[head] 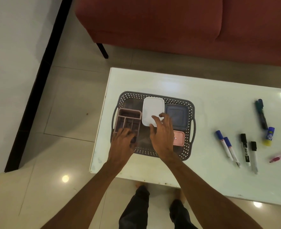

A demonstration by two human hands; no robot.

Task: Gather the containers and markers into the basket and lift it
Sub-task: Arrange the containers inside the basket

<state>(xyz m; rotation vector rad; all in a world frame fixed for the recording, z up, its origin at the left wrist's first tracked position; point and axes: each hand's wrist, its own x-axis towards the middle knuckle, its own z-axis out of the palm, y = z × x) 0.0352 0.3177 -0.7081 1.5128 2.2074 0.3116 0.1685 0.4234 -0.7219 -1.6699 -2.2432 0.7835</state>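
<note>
White glossy table (169, 83) is carrying the basket (190, 111), containers already sitting inside. Markers (225, 147) are lying at 3 o'clock, long axes pointing 12-to-6. Right hand (162, 138), grip spread over the white container (153, 107), is nearer; left hand (122, 141) is resting, fingers curled, on the divided tray (128, 119).

A glossy white bench (202, 96) with a glass-like sheen holds a grey perforated plastic basket (188, 106). Inside, a smooth matt white plastic lidded container (153, 106). Beyond, a dull red cloth sofa (169, 22) on shiny floor tiles (70, 96).
</note>
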